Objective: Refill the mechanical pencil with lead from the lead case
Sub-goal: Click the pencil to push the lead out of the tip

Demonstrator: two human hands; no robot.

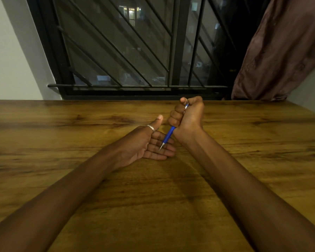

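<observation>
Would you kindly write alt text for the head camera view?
A right hand grips a blue mechanical pencil in a fist, tip pointing down at the open left hand resting palm-up on a wooden table before a barred window.

— What is the blue plastic mechanical pencil (169, 133) looking like up close?
— Its smooth blue barrel is catching a soft sheen, and the tapered silvery tip is looking like polished metal; the bit at the top end is glinting pale and metallic too
— And the brown wood-grain tabletop (244, 135)?
— It is showing dark streaky grain under a smooth, low-gloss finish, reflecting the light only faintly
— Anything else shining?
— The thin silver metal ring (151, 127) on the thumb is gleaming brightly. The black metal window bars (120, 51) are looking matt and painted, the panes behind them are mirroring lights like glass, and the brownish-purple cloth curtain (284, 51) is hanging crumpled with a slight satiny lustre
</observation>
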